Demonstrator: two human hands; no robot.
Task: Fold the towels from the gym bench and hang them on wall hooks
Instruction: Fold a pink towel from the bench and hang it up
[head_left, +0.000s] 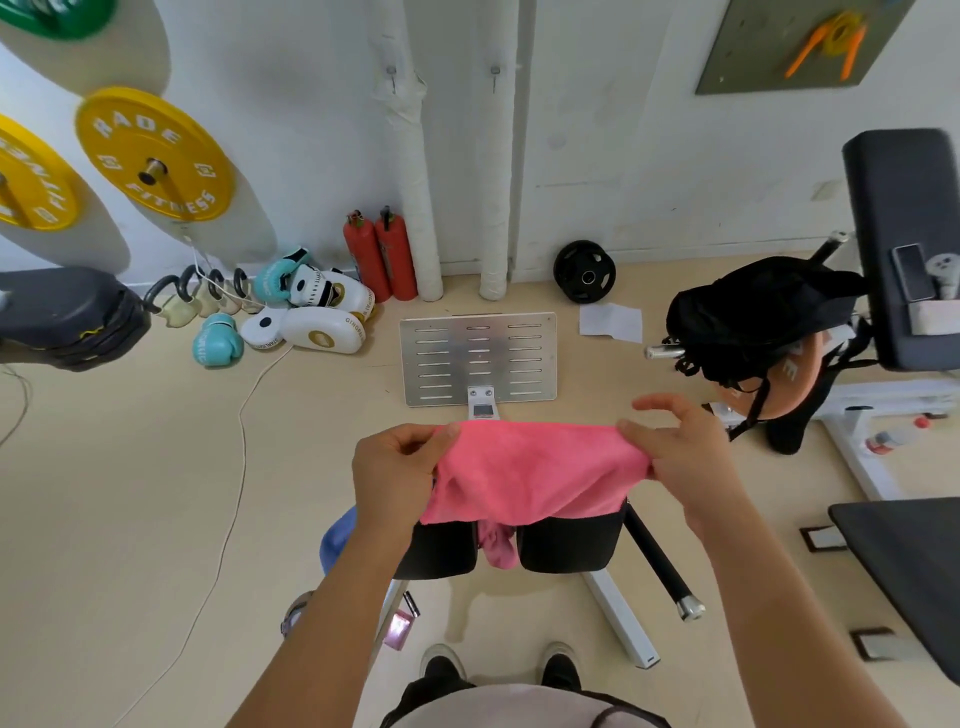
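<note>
I hold a pink towel (530, 467) stretched between both hands above the black gym bench pads (566, 543). My left hand (395, 467) pinches its left top corner. The right top corner is gripped by my right hand (680, 447), with some fingers raised. The towel sags in the middle and its lower edge drapes over the pads. Another pink cloth (497, 548) hangs in the gap between the two pads. Two small hooks (392, 73) (495, 73) are fixed high on the white wall straight ahead.
A metal footplate (478, 358) lies on the floor ahead. Red extinguishers (382, 254), boxing gloves (306, 306) and yellow weight plates (156, 156) stand at the left. A black backpack (753, 322) and another bench (904, 244) are at the right. A cable (241, 441) runs across the floor.
</note>
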